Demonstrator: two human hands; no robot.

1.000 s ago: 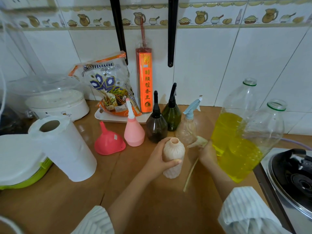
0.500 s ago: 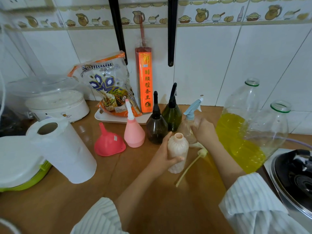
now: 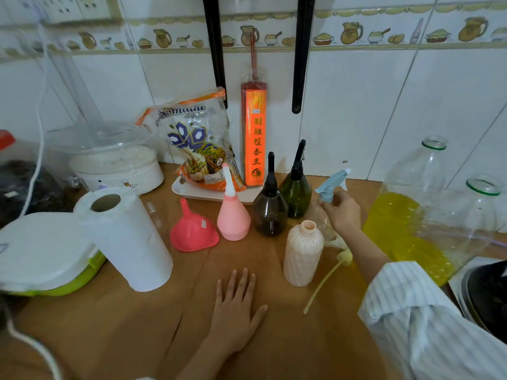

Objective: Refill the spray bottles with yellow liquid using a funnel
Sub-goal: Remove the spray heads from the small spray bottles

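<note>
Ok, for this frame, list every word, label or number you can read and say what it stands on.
"制級檀香王": gold characters down the orange incense packet; the first two are an unsure reading.
"Somtatha"-like brand script: top of the rice bag; letters blurred, spelling uncertain.
Small print and round seals lower on the rice bag: too small to read.
White sticker on the pink funnel: too small to read.
Spray bottles and oil jugs: no readable text.

"Somtana"-like brand on rice bag (image 3: 197, 149); Chinese characters on orange incense packet (image 3: 255, 138)

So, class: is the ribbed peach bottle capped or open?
Open: the ribbed peach bottle stands upright with a bare neck; its sprayer head lies beside it.
</note>
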